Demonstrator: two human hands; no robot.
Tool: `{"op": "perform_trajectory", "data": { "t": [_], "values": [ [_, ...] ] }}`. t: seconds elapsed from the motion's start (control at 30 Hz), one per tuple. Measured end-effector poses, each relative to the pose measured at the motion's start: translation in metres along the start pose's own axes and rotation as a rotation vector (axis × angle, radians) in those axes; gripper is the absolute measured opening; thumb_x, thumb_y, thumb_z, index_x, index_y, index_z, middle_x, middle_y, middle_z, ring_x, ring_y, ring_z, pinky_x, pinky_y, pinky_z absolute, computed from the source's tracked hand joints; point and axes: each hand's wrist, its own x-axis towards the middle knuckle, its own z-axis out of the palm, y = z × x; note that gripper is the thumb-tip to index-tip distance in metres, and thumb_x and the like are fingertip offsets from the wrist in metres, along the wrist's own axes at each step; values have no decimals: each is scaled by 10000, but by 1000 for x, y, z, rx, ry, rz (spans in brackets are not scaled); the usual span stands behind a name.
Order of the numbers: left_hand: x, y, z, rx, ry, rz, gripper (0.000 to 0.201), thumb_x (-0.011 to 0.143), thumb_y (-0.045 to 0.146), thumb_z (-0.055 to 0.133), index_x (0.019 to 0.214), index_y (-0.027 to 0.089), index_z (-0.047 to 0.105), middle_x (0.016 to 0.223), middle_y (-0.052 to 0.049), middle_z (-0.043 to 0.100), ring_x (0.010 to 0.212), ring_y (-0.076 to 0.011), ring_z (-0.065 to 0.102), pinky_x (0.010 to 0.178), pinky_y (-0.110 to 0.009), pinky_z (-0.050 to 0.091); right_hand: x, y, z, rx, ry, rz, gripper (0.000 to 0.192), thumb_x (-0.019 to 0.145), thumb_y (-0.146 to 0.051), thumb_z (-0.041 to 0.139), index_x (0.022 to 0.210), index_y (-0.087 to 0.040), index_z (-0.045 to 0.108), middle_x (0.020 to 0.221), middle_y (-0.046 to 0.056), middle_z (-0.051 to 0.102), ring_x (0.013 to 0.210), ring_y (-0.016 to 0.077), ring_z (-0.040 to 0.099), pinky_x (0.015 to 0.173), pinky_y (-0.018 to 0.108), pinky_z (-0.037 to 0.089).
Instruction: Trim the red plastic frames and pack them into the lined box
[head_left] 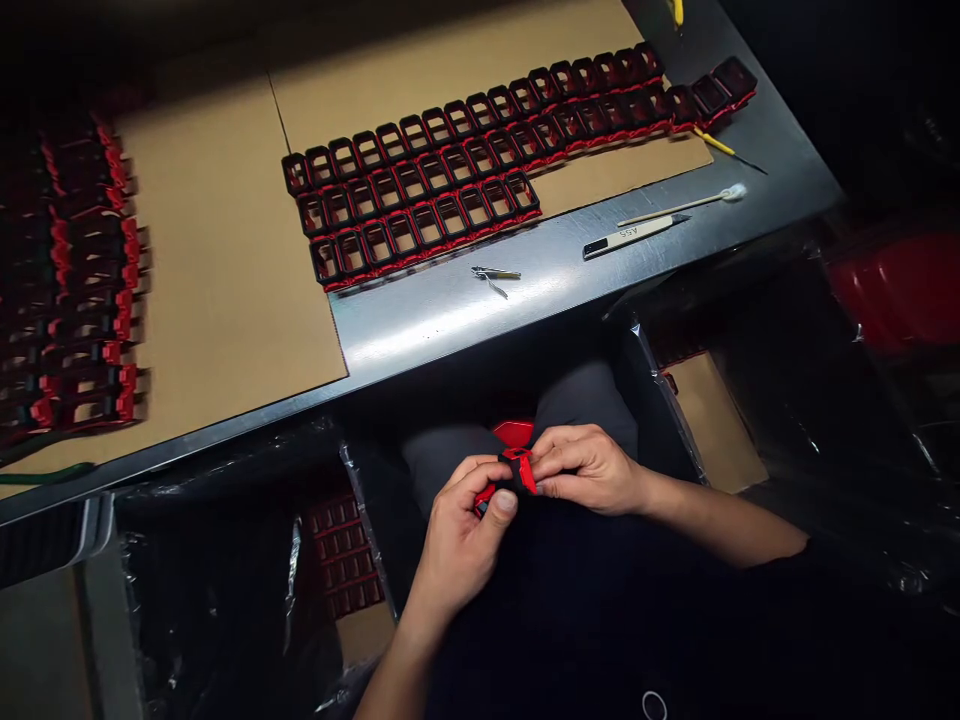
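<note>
Over my lap, a small red and black plastic frame (523, 468) is held between my two hands. My left hand (469, 520) grips it from the left, thumb on top and fingers curled around. From the other side my right hand (589, 468) pinches its right edge with thumb and fingers. Part of the piece is hidden behind the fingers. Similar black and red frames (420, 230) stand in three slanted rows on cardboard (217, 290) on the metal table beyond my hands.
More red and black pieces (90, 290) crowd the left side. On the metal table (420, 325) lie a nail clipper (495, 276), a knife-like tool (636, 236), a cotton-tipped stick (682, 205) and a yellow-handled pick (716, 142). Plastic-lined boxes (225, 590) flank my legs.
</note>
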Motion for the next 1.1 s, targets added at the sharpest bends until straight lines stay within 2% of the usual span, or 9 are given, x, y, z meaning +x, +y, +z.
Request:
{"op": "perform_trajectory", "data": {
  "t": [0.17,0.3,0.43,0.53,0.67,0.8,1.1],
  "values": [
    [1,-1,1,59,4,14,210,831,409,710,877,205,696,927,-47,652,841,-178,630,750,-285,502,0,0,1,30,-3,0,94,887,-228,713,911,-165,779,825,61,743,727,130,705,668,222,575],
    [0,5,2,119,-36,-16,117,812,300,702,876,205,679,926,-39,640,810,-164,617,723,-276,494,1,0,2,51,-2,5,102,880,-248,723,907,-168,780,817,64,748,720,137,708,668,232,575],
    [1,8,0,59,-56,3,203,806,355,674,934,197,671,961,-56,648,835,-183,622,726,-292,500,1,-1,3,76,13,33,100,857,-257,751,874,-164,783,790,58,741,692,131,697,648,226,563],
    [2,7,-1,48,-45,0,267,885,435,579,853,188,674,860,-50,635,762,-172,600,673,-284,474,0,-1,3,63,-12,31,104,863,-252,742,887,-160,782,799,62,742,701,133,699,651,226,562],
    [3,7,0,118,-29,-23,179,866,362,630,813,196,670,835,-31,629,759,-158,599,672,-264,468,-1,0,3,50,-13,16,95,873,-225,725,896,-151,779,801,68,741,702,136,697,650,226,559],
    [4,10,1,115,-77,-39,79,825,271,632,841,201,665,865,-27,634,755,-148,606,646,-246,481,-1,1,4,70,-8,22,91,862,-219,735,899,-148,778,796,62,739,694,131,694,641,219,554],
    [3,15,-2,102,-120,-79,145,810,246,576,924,203,653,978,-58,661,881,-196,637,736,-295,511,1,1,5,59,-2,46,117,862,-263,743,892,-159,784,797,64,740,699,137,697,654,233,560]
  ]
}}
